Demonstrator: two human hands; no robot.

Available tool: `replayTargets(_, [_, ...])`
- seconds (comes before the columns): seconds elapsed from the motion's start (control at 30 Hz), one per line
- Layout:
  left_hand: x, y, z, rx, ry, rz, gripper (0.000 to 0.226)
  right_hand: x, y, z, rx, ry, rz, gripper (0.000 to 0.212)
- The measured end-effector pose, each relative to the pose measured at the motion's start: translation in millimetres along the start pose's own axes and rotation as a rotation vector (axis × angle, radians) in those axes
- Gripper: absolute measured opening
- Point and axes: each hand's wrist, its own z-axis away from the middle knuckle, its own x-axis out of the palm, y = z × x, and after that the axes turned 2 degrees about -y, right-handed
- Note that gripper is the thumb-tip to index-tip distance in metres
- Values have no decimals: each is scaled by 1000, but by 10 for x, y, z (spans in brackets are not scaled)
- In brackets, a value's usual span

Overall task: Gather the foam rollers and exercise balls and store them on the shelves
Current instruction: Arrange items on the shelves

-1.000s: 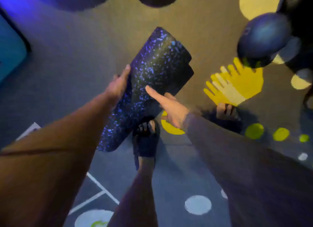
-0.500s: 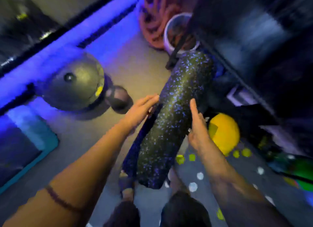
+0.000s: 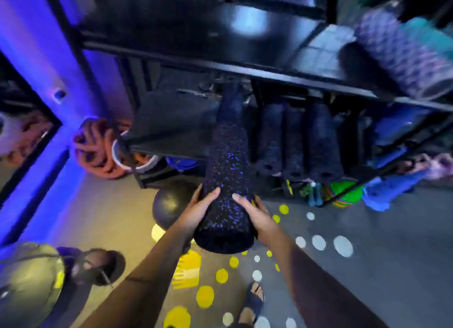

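A long black foam roller (image 3: 226, 171) with purple speckles points away from me, its far end inside the middle level of the black shelf unit (image 3: 220, 65). My left hand (image 3: 196, 211) grips its near end from the left and my right hand (image 3: 255, 213) grips it from the right. Three dark rollers (image 3: 297, 144) lie side by side on that same shelf to the right. A black exercise ball (image 3: 171, 202) sits on the floor just left of my left hand. A large grey-green ball (image 3: 29, 283) lies at the lower left.
A coiled orange rope (image 3: 98, 148) in a white bucket (image 3: 122, 161) stands left of the shelf. Patterned rollers (image 3: 407, 55) rest on the upper shelf at the right. Colourful items (image 3: 343, 193) fill the bottom shelf. Yellow and white dots mark the grey floor (image 3: 380, 217).
I have turned from the floor to face the shelf unit. The roller moved forward with both hands, from tilted over the floor to its far end inside the shelf.
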Motion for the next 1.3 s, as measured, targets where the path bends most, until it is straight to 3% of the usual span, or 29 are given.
replayTargets(0.1, [654, 55, -298, -54, -82, 35, 54, -618, -345, -73, -87, 48, -31, 59])
replayTargets(0.17, [1070, 31, -522, -115, -133, 21, 52, -1060, -533, -173, -137, 75, -38, 59])
replayTargets(0.3, [1668, -131, -945, -225, -199, -32, 82, -1812, -784, -487, -159, 134, 11, 77])
replayTargets(0.5, [1957, -179, -1269, -420, -172, -128, 82, -2120, -1014, -1007, -102, 126, 6, 67])
replayTargets(0.63, [1983, 111, -1802, -376, -99, -142, 100, -2060, -1177, -1426, -65, 154, 47, 76])
replayTargets(0.7, [2013, 283, -2017, -374, -108, -186, 86, -2002, -1308, -1548, -87, 213, 80, 73])
replayTargets(0.8, [2104, 446, -2374, -336, -69, -158, 74, -1992, -1472, -1758, -155, 205, 69, 48])
replayTargets(0.9, [2244, 545, -2672, -244, -5, -175, 68, -2101, -1562, -1988, -152, 216, 107, 51])
replayTargets(0.97, [2340, 601, -2832, -206, 50, -174, 75, -2163, -1616, -2117, -153, 191, 143, 39])
replayTargets(1.07, [2448, 636, -3110, -138, 109, -238, 103, -2279, -1728, -2329, -137, 204, 178, 33])
replayTargets(1.13, [2479, 615, -3322, -119, 145, -292, 115, -2380, -1781, -2494, -127, 184, 283, 41])
replayTargets(1.2, [2558, 581, -3433, -113, 147, -307, 103, -2517, -1814, -2619, -65, 181, 456, 63])
replayTargets(1.3, [2647, 449, -3608, -127, 148, -303, 92, -2752, -1801, -2775, -120, 303, 704, 63])
